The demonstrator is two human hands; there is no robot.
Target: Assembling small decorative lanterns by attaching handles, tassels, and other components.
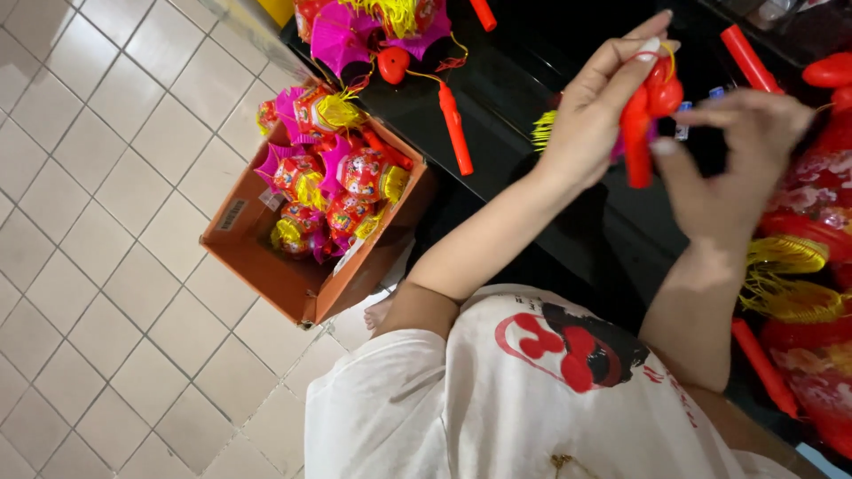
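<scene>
Red plastic handle (pixel 641 124) hangs above the black desk (pixel 515 106), pinched in the raised left hand (pixel 590 111), while the right hand (pixel 737 164) hovers beside it, fingers loosely curled, holding nothing.

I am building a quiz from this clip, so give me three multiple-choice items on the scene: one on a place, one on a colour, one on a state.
1. Where does the cardboard box of toy lanterns stand?
A. on the tiled floor beside the black table
B. on the table
C. on the person's lap

2. What colour is the plastic handle piece held between the hands?
A. blue
B. red
C. green

3. How does the left hand stand?
A. flat on the table
B. inside the box
C. raised, fingers closed on the red piece

Key: 1 A, the box sits on the pale tiles next to the table edge. 2 B, the piece is plainly red. 3 C, the left hand grips it above the table while the right hand reaches toward it.
</scene>
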